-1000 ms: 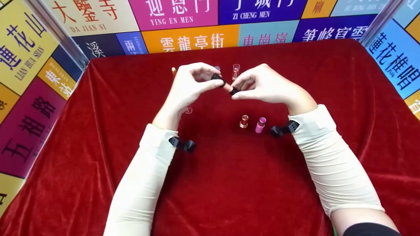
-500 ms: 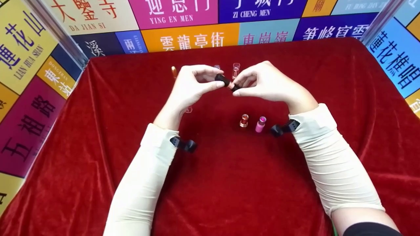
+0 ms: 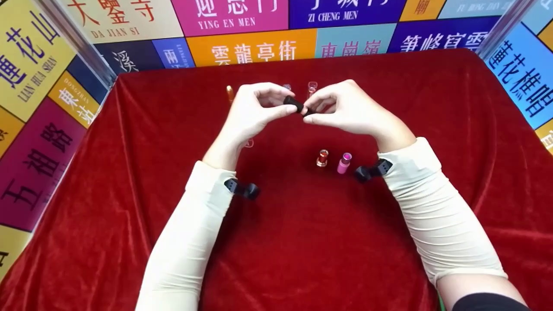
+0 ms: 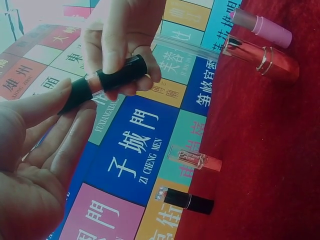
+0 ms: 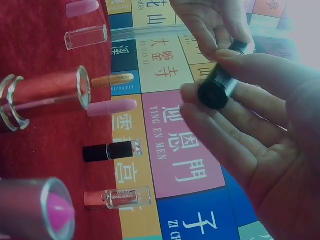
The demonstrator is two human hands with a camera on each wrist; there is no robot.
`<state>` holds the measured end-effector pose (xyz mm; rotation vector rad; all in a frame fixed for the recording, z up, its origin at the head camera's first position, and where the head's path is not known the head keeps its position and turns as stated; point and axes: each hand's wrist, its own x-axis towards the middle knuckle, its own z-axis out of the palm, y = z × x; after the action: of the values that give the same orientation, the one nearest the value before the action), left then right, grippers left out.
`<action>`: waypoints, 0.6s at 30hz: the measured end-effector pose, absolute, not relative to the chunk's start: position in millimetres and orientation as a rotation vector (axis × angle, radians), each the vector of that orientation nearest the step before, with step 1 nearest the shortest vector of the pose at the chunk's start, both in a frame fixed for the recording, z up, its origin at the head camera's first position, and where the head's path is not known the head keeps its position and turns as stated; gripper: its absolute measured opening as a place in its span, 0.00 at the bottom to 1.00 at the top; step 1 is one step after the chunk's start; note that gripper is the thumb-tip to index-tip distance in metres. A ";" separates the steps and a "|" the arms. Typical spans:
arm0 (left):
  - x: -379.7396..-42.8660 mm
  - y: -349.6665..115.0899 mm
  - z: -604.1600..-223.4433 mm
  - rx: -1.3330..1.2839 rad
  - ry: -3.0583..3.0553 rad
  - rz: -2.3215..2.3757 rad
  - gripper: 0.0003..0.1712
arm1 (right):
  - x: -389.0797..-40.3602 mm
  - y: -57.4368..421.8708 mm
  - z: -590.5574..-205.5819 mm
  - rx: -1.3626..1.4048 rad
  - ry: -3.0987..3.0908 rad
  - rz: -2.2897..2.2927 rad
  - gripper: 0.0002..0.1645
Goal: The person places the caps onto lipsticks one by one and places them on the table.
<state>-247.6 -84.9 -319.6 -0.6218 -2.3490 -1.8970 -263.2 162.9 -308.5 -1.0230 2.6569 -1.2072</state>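
Black tube (image 3: 294, 103), one: we record it off the bench (image 3: 276, 242), aslant in the air toward the far side, between two hands. Its two dark parts lie end to end; a narrow pinkish band (image 4: 93, 83) shows between them.

Left hand (image 3: 252, 110): thumb and fingers bent, pinching the dark part on its own side.

Right hand (image 3: 356, 110): likewise drawn to a pinch, on the opposite dark part.

Red lipstick (image 3: 322, 158), one: upright, uncapped, on the near side of the hands.

Pink lipstick (image 3: 344, 163), one: upright, uncapped, just beside the red, apart from it; we see its bright tip from the right wrist.

Clear tube (image 3: 312, 89), one: standing beyond the hands, its base reddish.

Black lipstick (image 5: 110, 151), one: upright beside the clear tube, clear-topped; the left hand mostly hides it in the head view.

Pink tube (image 5: 112, 107) and gold tube (image 5: 112, 80), one each: farther left along the far side.

Clear piece (image 3: 248, 142), one: near the left wrist, partly hidden.

Red cloth (image 3: 108, 181): spread over the bench.

Lettered panels (image 3: 250, 49), several: behind.
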 end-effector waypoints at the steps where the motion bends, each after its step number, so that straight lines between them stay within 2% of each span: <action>1: -247.7 -84.4 -319.4 -0.626 -2.351 -1.899 0.13 | -262.9 162.7 -308.4 -1.018 2.655 -1.220 0.12; 18: -247.0 -83.1 -320.4 -0.618 -2.364 -1.911 0.13 | -262.6 161.7 -307.6 -0.981 2.641 -1.273 0.11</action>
<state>-247.0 -83.1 -320.4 -0.6181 -2.3642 -1.9108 -262.6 161.7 -307.6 -0.9806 2.6407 -1.2728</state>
